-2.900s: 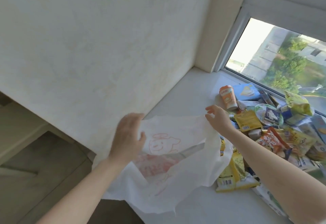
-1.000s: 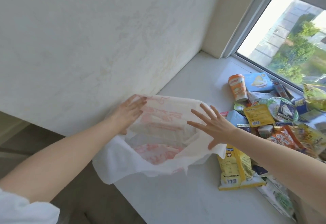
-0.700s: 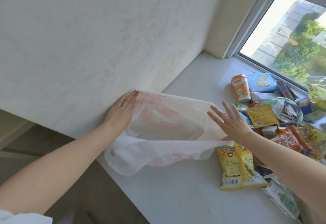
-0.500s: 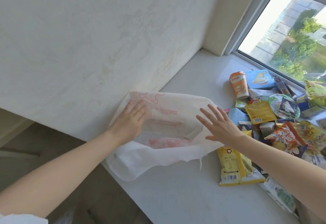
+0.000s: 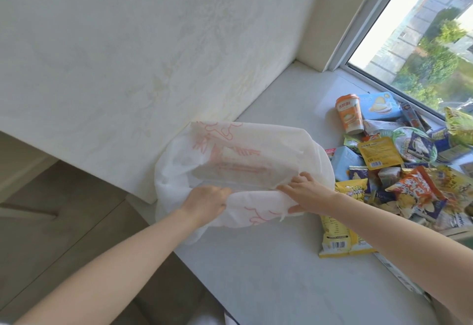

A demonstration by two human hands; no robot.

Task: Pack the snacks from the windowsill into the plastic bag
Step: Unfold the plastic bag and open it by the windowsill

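A white plastic bag [image 5: 245, 150] with red print lies on the windowsill [image 5: 268, 268] against the wall, its mouth spread wide toward me. My left hand [image 5: 204, 200] pinches the near rim at the left. At the rim's right side my right hand [image 5: 304, 191] grips the same edge. To the right lies a heap of snacks [image 5: 399, 171]: an orange cup [image 5: 349, 113], a blue box [image 5: 377, 105], an orange chip packet [image 5: 419, 191] and a yellow packet [image 5: 337, 235] closest to me.
A pale wall [image 5: 140, 55] rises right behind the bag. The window [image 5: 422, 37] runs along the sill's far right. Left of the sill's edge the floor [image 5: 51, 222] lies far below. Bare sill surface stretches in front of the bag.
Both hands came back from the bag's far side and middle to its near rim and closed on it. The mouth now stands wider.
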